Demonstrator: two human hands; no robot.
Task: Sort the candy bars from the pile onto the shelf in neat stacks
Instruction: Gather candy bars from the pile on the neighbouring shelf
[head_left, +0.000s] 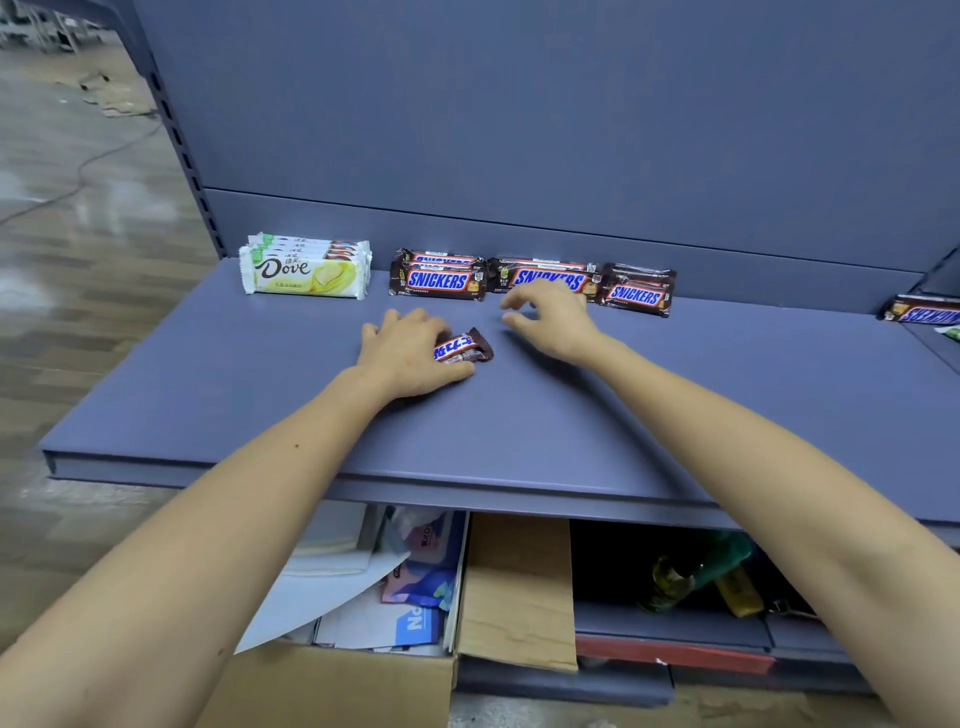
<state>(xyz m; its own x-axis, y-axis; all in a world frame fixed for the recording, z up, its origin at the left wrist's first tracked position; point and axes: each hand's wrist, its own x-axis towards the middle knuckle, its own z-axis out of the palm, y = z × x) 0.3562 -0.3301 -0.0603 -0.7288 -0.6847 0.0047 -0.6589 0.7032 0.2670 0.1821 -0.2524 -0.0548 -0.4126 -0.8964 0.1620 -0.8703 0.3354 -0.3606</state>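
The left hand (410, 353) lies palm down on the shelf (623, 405), its fingers curled over a single brown candy bar (465, 348) and its thumb along the bar's near edge, so it grips the bar against the shelf. Only the bar's right end, with a twisted wrapper tip, shows past the fingers. The right hand (556, 322) is just to the right of it and a little farther back, open, with loosely bent fingers spread and nothing in them. Whether it touches the shelf cannot be told.

Its fingertips reach in front of the middle brown stack (535, 273), one of three stacks of the same brown bars lined along the far edge of the shelf against the back panel (519, 130). The left brown stack (439, 280) sits beside it, the right brown stack (636, 293) on its other side (slightly turned). Farther left, apart from these, stands a white stack (306, 273) of pale yellow-and-white bars. At the far right edge a lone brown bar (924, 312) lies upside down.

Below the shelf, a cardboard box (519, 587) and loose papers (363, 597) fill the lower level.
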